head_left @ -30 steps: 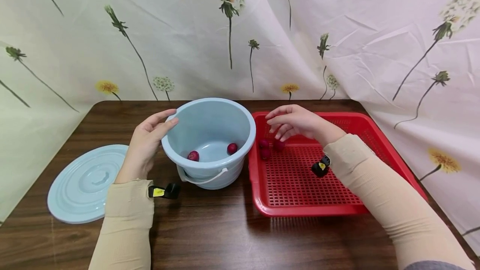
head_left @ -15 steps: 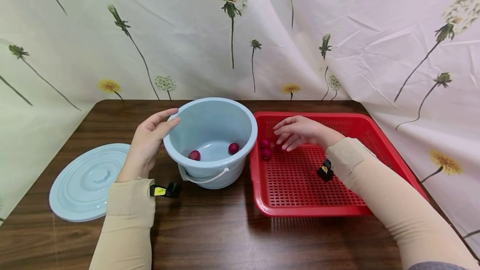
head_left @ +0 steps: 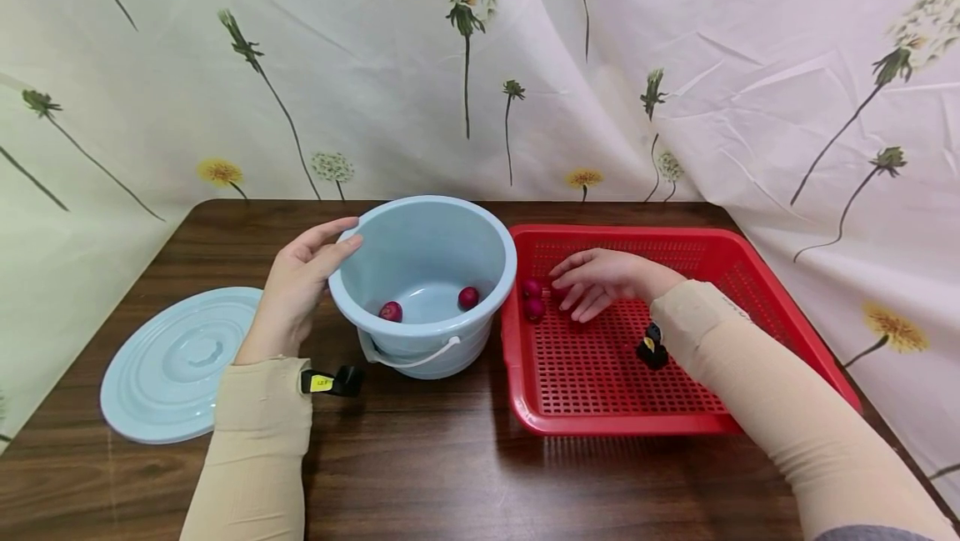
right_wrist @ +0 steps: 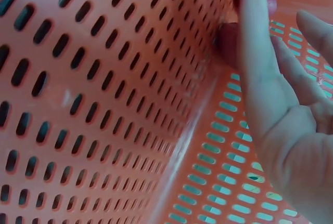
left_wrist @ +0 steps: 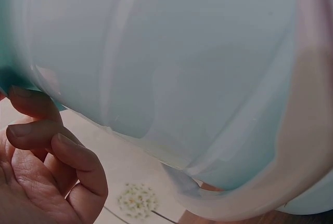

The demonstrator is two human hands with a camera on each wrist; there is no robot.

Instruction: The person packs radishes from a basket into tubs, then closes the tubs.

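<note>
The brown wood-grain table carries a blue lid (at its left), a matching bucket and a red perforated basket.

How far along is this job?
Apparently done: two dark-red round objects lie inside the pale-blue plastic bucket. In hand: the left hand holds its rim; the right hand is beside three similar objects in the red perforated plastic basket. Remaining, probably: those three, perhaps the round pale-blue plastic lid, lying aside.
</note>
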